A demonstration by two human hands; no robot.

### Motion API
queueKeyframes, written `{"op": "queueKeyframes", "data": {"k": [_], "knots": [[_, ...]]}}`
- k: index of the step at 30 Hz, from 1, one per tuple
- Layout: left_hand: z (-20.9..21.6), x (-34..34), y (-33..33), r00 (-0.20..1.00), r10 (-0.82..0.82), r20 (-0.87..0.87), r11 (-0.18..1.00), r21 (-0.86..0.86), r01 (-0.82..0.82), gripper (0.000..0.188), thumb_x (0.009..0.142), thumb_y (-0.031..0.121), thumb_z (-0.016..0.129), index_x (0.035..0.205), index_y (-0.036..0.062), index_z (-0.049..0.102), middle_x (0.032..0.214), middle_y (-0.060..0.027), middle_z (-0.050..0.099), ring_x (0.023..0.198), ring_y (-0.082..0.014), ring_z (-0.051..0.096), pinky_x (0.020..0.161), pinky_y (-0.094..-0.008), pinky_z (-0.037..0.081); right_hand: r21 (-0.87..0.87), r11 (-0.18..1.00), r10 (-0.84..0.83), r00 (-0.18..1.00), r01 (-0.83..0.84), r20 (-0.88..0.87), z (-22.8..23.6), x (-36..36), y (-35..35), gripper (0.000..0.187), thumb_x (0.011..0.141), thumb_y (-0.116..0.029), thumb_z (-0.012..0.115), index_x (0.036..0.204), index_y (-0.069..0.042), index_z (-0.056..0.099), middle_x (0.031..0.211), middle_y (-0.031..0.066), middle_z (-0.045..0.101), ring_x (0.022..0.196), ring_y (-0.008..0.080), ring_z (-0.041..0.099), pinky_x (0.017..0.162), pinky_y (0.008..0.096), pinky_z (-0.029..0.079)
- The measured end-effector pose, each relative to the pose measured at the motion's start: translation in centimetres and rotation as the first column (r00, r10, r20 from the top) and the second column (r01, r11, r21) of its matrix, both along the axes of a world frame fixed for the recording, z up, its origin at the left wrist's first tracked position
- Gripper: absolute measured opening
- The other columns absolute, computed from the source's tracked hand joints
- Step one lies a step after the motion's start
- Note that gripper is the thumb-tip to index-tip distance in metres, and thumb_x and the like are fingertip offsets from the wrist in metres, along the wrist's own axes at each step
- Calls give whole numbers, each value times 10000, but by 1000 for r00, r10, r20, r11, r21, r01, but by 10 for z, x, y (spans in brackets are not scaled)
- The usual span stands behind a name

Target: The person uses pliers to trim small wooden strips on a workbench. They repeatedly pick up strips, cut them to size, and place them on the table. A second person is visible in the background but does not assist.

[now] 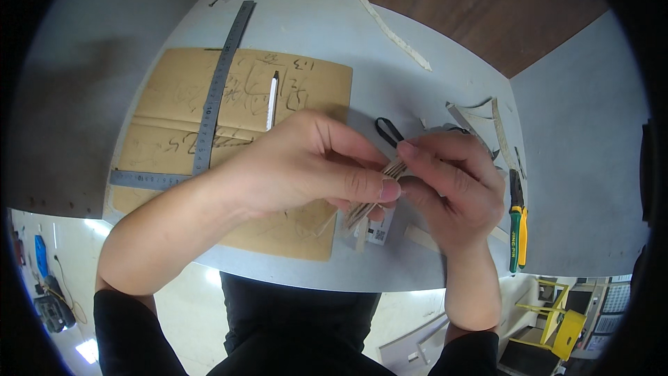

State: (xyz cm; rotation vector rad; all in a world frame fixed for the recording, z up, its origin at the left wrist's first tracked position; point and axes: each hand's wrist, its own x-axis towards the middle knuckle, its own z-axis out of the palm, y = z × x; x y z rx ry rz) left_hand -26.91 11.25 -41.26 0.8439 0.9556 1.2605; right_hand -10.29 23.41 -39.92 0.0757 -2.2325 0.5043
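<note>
My left hand [299, 160] is closed around a small bundle of thin, pale brown strips [360, 213], with the thumb pressed along its side. The strips look like layered cardboard or wood; I cannot tell which. Their lower ends fan out below the left fingers. At the bundle's upper end, my right hand [463, 191] pinches it between thumb and fingers. Both hands meet above the front middle of the table. Partly hidden below them lies a white label or card [379, 232] with a printed square code.
A marked cardboard sheet [320, 90] carries a steel square [221, 73] and a white pen-like tool [272, 103]. Green-and-yellow-handled pliers [518, 226] lie at the right edge. A black loop [388, 131], a pale strip [395, 33] and curved scraps [498, 125] are on the table [299, 17].
</note>
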Motion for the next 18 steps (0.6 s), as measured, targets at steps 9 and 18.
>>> {"op": "queueKeyframes", "data": {"k": [9,18], "knots": [[4,2,-3,961,141,-237,982,159,-105,181,800,-17,721,968,-65,675,886,-138,707,806,-182,697,732,-258,557,-454,890,26,998,-48,-55,-5,0,-9,337,702,-21,782,1025,19,692,969,124,662,820,214,655,711,289,525],[7,11,-6,876,253,-411,949,283,-141,185,754,-6,772,916,-42,690,880,-92,709,822,-119,682,742,-236,563,-343,929,144,990,-139,-11,-7,4,5,316,702,12,768,1006,26,683,939,146,687,841,216,657,748,297,518]]}}
